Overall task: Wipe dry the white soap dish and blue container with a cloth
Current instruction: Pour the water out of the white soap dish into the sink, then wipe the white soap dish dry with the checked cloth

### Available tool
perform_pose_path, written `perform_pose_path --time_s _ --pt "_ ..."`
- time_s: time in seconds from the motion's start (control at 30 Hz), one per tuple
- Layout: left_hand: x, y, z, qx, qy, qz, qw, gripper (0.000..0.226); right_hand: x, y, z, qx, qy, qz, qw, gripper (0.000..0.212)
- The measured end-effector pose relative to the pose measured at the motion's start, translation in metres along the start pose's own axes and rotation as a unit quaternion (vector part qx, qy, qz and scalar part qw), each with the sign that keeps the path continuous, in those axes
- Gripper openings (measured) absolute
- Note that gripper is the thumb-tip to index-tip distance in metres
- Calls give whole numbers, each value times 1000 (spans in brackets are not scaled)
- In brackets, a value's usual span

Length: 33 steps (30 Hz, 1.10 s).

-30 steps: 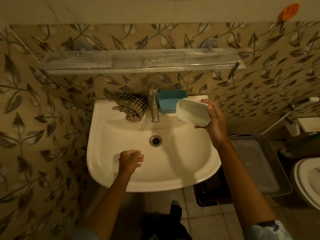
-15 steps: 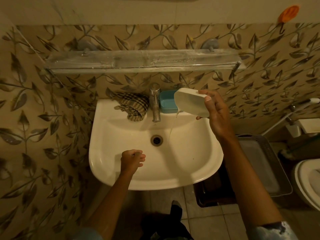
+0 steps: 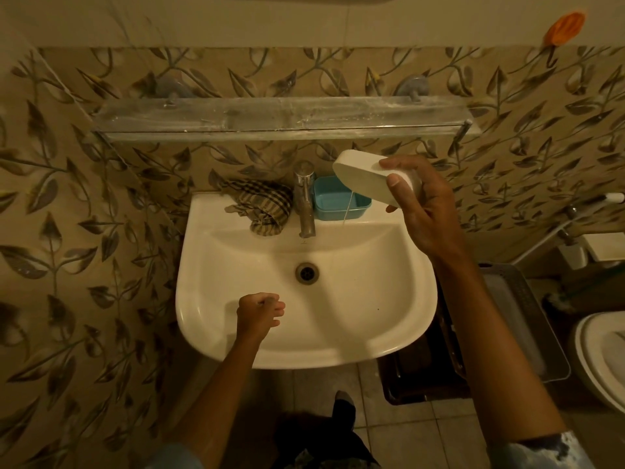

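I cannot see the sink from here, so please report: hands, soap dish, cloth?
Right hand grips white soap dish, tilted above sink, water trickling off. Left hand curled, empty. Cloth untouched beside tap, blue container on other side. Nothing blocking.

Leaf-patterned wall tiles [image 3: 67, 204], glass shelf [image 3: 270, 118], tiled floor [image 3: 399, 438], dim warm light

A home bathroom is shown: a white washbasin [image 3: 306, 299] is mounted on leaf-patterned tiles, with a toilet [image 3: 602, 360] seen right of it.
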State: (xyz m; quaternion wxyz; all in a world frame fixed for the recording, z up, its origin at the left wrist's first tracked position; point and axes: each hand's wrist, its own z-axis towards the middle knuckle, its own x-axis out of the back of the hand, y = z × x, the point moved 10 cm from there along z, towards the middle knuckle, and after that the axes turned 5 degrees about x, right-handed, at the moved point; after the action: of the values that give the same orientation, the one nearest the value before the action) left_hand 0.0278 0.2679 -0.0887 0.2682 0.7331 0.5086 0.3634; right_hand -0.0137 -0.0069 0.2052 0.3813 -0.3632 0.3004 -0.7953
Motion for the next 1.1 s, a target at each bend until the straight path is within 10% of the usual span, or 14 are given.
perform_pose_path --time_s 0.73,1.1 --pt "-5 6 8 1 5 3 1000 23 -70 67 -75 -76 -92 -82 989 18" --pt "-8 30 29 -23 1 18 1000 22 -51 104 -88 -131 8 -50 990 19"
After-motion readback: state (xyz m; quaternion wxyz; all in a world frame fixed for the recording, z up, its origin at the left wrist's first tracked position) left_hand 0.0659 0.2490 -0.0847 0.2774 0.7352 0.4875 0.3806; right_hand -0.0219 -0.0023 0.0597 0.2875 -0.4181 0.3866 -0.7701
